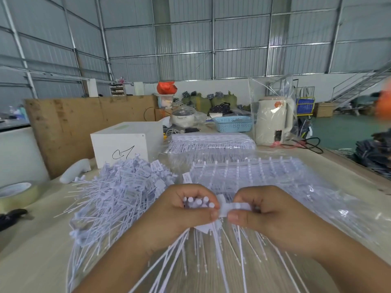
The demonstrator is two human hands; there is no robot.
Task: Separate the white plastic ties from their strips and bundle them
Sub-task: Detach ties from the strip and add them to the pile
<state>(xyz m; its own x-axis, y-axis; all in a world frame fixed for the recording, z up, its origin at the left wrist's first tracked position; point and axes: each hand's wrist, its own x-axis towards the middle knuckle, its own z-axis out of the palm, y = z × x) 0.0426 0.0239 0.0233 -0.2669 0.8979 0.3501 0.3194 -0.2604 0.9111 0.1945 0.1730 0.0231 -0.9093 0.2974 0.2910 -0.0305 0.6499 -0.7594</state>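
At the bench's near edge, a left hand [186, 210] curls around a cluster of white ties [198, 203] while the right hand [258, 208] pinches their strip [234, 207], tails fanning down. A loose heap [118, 187] crowds the left; bagged strips [264, 178] lie just behind. A box [124, 142], kettle [273, 121], basket [232, 123] and tape roll [17, 194] ring them.
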